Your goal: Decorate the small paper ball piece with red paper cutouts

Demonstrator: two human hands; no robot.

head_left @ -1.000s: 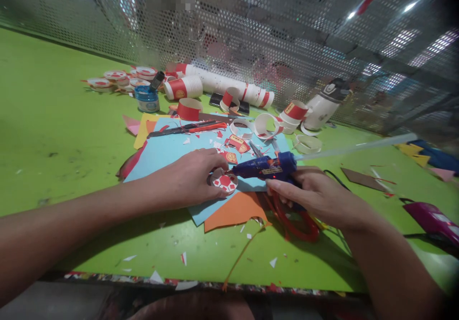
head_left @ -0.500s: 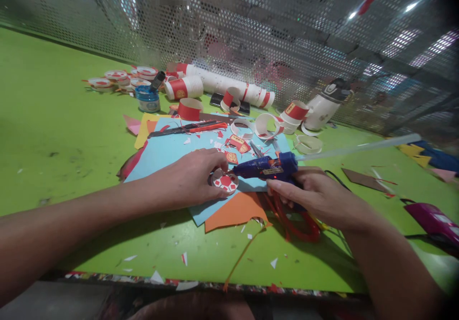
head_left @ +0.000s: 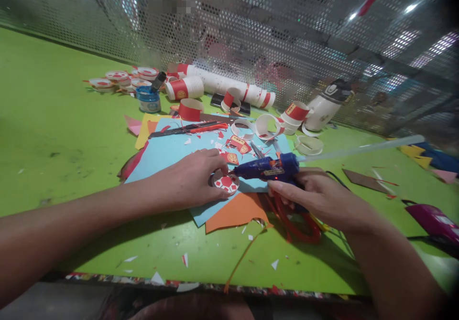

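Observation:
My left hand (head_left: 195,179) is closed on a small round paper disc (head_left: 226,182) with red patches on white, held between thumb and fingers over the light blue paper (head_left: 158,160). In my right hand (head_left: 319,193) is a blue glue gun (head_left: 267,168), a long clear glue stick (head_left: 366,149) jutting from its back. Its nozzle touches or nearly touches the disc's upper edge by my left fingertips; any glue there is too small to make out. Beneath the right hand lie red-handled scissors (head_left: 301,229), partly hidden.
Behind the papers lie a craft knife (head_left: 182,130), cut cup rings (head_left: 268,126), stacked paper cups (head_left: 184,88) and a blue jar (head_left: 148,99). A white bottle (head_left: 324,107) leans by the perforated metal screen (head_left: 229,28). Orange paper (head_left: 236,211) and scraps lie in front; a magenta device (head_left: 433,222) is far right.
Almost nothing differs. Both hands, the disc and the glue gun keep their places, with only a very slight shift of the whole view.

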